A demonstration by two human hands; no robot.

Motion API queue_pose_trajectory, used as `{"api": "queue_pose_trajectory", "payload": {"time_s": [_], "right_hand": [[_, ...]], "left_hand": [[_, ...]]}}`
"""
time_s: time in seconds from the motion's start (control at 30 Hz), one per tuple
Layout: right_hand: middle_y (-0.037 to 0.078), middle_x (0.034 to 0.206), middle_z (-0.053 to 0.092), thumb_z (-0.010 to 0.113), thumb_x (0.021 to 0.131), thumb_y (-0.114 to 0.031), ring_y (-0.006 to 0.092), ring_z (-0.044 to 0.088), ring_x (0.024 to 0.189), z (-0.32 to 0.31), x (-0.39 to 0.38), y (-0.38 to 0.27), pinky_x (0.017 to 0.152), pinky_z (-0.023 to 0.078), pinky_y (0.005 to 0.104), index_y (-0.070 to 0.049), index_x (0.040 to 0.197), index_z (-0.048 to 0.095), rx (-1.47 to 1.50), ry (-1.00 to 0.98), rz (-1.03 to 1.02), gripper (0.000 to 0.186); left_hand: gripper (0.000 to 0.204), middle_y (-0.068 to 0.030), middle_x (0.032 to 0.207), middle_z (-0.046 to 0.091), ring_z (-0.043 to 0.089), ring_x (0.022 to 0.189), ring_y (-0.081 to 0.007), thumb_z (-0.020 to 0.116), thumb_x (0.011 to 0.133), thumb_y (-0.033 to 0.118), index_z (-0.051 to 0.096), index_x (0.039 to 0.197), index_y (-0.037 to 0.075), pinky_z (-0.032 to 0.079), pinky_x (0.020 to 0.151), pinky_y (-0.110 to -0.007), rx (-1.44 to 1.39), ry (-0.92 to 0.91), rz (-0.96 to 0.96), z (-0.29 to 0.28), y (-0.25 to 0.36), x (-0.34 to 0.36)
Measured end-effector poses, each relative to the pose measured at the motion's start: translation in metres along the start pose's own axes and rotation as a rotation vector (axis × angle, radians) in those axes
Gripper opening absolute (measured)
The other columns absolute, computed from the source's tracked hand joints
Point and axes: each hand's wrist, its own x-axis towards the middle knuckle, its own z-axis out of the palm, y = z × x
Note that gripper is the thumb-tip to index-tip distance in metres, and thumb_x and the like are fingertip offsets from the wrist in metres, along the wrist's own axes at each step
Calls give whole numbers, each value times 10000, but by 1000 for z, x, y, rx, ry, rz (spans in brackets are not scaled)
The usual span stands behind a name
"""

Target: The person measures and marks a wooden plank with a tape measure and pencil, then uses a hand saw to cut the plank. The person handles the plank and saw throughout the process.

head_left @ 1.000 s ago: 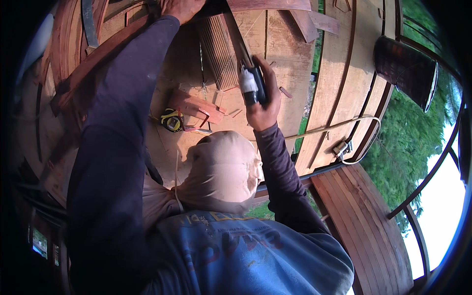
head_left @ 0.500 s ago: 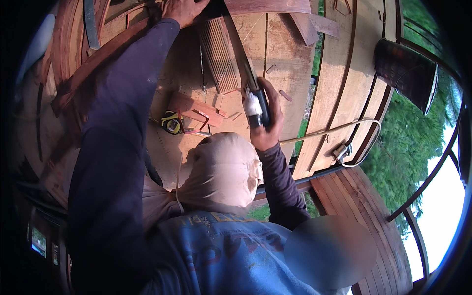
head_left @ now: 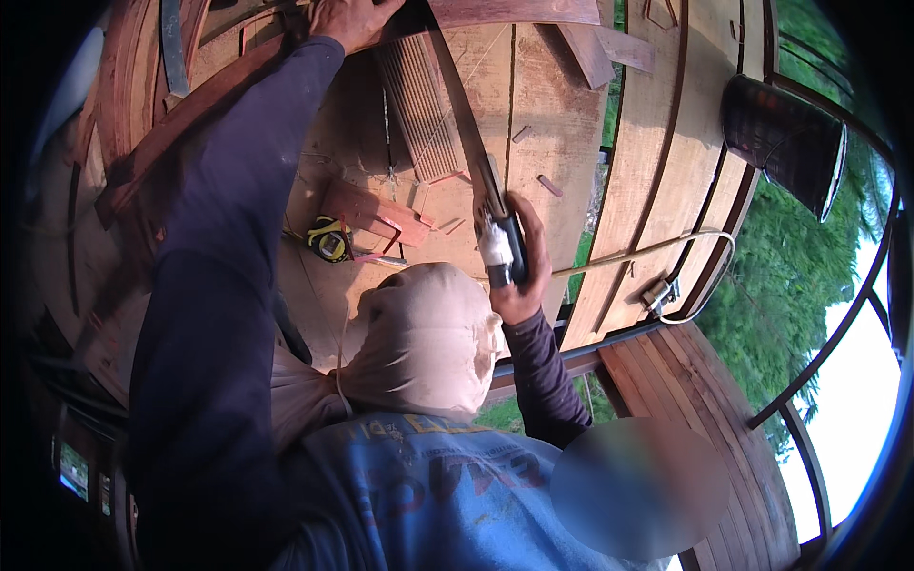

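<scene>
My right hand (head_left: 529,271) is closed round the handle of a handsaw (head_left: 499,249), its grip wrapped in white and black tape. The dark saw blade (head_left: 460,100) slants up to a reddish-brown board (head_left: 519,11) at the top edge, where shadow hides the meeting point. My left hand (head_left: 350,21) grips the board left of the blade, with some of its fingers cut off by the frame. Below the blade, a ribbed wooden plank (head_left: 419,114) lies on the deck. A yellow and black tape measure (head_left: 329,239) sits beside a short reddish offcut (head_left: 381,211).
Light wooden deck boards (head_left: 628,190) with gaps stretch to the right. A pale cable (head_left: 657,249) crosses them near a metal fitting (head_left: 659,293). At the far right stands a black container (head_left: 785,143). Reddish timbers (head_left: 124,86) fill the upper left, and board scraps (head_left: 586,52) lie at top.
My right hand has drawn the saw down toward me a short way. The left hand stays in place on the board.
</scene>
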Motion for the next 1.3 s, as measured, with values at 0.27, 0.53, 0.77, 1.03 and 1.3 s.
{"api": "queue_pose_trajectory", "payload": {"time_s": [0.27,0.53,0.77,1.03,1.3], "right_hand": [[213,1199,690,598,906,-68,268,701,1062,43,90,34,938,525,338,-2,1398,503,11,32,-152,506],[246,1310,636,638,931,-81,300,647,1216,-11,-28,-7,1054,478,404,36,1438,457,52,34,49,550],[215,1234,674,598,821,47,284,664,1158,56,114,36,996,489,339,-3,1406,496,84,4,-97,596],[234,1289,654,600,922,-147,286,668,1182,-14,-20,-19,1040,484,387,44,1418,474,3,3,43,547],[224,1225,676,589,834,-2,306,679,1141,53,106,37,1014,493,355,8,1433,465,42,-4,-104,611]], "left_hand": [[810,-320,850,690,676,741,-490,626,919,514,319,1488,27,532,708,-590,135,-93,-61,1,2,-6],[862,-331,864,688,672,828,-506,589,916,571,293,1519,30,521,788,-589,103,-118,-106,-9,9,-4],[788,-313,826,676,674,790,-488,673,913,389,308,1505,17,523,729,-578,147,-37,-14,4,-2,-6],[804,-334,934,690,675,852,-504,650,913,465,313,1502,34,523,800,-594,-29,-28,-60,2,2,-5],[766,-313,880,692,686,828,-480,651,918,428,336,1492,31,520,794,-592,153,-32,-32,0,-2,-8]]}}
